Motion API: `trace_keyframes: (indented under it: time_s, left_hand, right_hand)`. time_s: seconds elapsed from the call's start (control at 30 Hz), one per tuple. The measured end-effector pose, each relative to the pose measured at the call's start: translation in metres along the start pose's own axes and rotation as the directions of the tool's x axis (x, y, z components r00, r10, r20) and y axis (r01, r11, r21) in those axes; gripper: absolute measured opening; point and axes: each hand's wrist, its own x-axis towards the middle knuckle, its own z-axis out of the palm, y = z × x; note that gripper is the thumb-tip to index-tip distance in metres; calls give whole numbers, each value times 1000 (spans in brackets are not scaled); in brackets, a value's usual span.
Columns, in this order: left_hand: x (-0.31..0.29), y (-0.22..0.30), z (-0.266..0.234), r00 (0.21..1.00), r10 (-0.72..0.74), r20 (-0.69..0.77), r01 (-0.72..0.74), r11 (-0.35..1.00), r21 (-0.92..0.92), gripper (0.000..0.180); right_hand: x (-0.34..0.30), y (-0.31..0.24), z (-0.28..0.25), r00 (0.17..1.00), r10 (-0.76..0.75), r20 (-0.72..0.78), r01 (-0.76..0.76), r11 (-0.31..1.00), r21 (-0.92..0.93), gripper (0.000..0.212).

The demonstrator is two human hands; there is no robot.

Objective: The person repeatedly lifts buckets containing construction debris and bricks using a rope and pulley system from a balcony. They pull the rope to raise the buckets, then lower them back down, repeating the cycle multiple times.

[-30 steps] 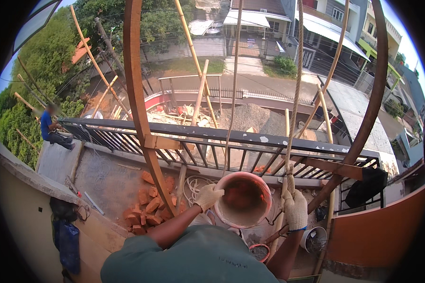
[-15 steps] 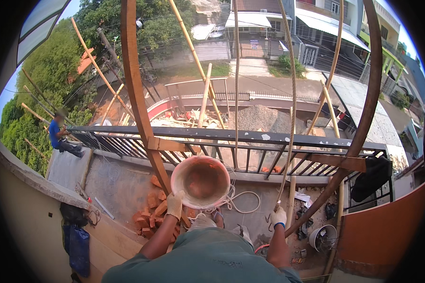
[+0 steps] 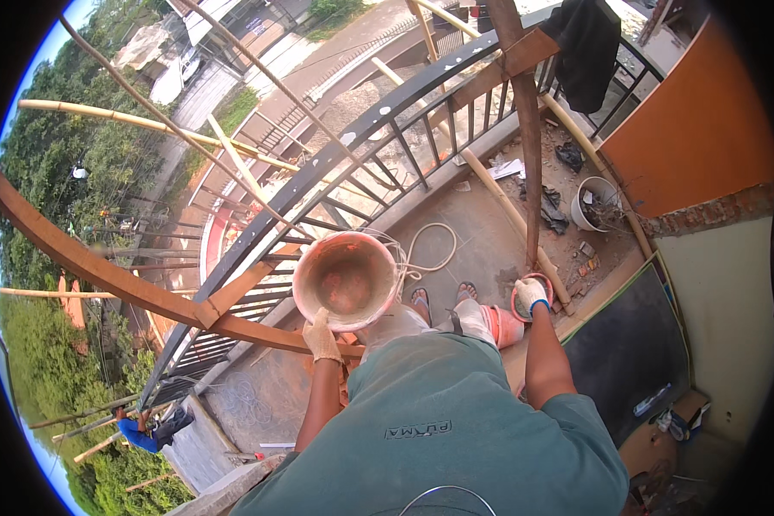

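Note:
My left hand (image 3: 321, 338), in a pale work glove, is closed on the near rim of a reddish mortar-stained bucket (image 3: 380, 268). The bucket is held up in front of me, its mouth facing up, with only a muddy residue visible at the bottom. Beside my right leg, my gloved right hand (image 3: 533, 294) is closed at the rim of a second red bucket (image 3: 525, 316). A further red bucket (image 3: 502, 327) stands close against my leg there. My fingertips on that side are partly hidden.
A black metal railing (image 3: 353, 138) curves ahead, with a wooden beam (image 3: 103, 267) and bamboo poles crossing it. Loose rope (image 3: 434, 267) lies on the floor. A white bucket (image 3: 595, 206) and rubble are at the right. At the far left sits a person in blue (image 3: 142, 434).
My view has turned to the right. My right hand has let go of the hanging rope and now grips a red bucket low on the right. My left hand still holds its bucket.

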Motion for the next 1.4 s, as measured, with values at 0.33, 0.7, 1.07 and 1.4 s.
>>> trace_keyframes:
  time_s: [0.33,0.7,1.07,1.4]
  left_hand:
    - [35,4,106,676,-139,723,-333,819,468,28]
    - [-120,-49,188,-260,-518,815,-897,441,-6,52]
    - [-161,-229,182,-321,-861,395,-931,363,34,58]
    - [-43,-442,246,-90,-974,206,-991,66,-116,56]
  right_hand:
    - [-249,73,79,845,493,-206,-300,756,582,43]
    - [-355,-50,184,716,683,-144,371,-197,908,59]
    - [-344,26,365,728,636,254,528,-757,385,50]
    - [-195,79,557,663,746,59,-210,109,972,44]
